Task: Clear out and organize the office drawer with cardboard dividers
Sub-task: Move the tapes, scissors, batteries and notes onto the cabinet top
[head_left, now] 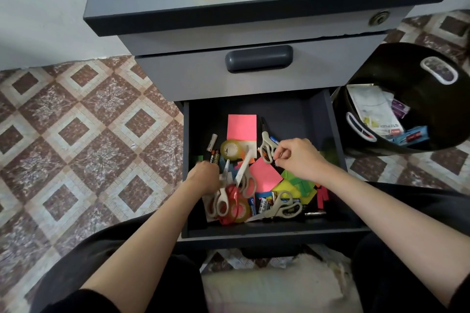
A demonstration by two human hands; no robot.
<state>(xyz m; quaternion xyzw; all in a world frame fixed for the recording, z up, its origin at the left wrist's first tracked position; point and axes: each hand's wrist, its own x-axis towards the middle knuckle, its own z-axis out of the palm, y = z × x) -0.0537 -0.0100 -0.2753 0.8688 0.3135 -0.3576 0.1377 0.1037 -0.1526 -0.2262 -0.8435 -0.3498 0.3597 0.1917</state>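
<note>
Judged early in clearing: found drawer (321, 122) cluttered, some rubbish in bin (407, 63), no dividers fitted. Noted right hand (300, 157) pinching scissors (265, 143); cannot tell grip of left hand (203, 176)

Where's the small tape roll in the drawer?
In the head view, the small tape roll lies left of centre in the open drawer, just below the pink sticky-note pad, with batteries to its left.
</note>
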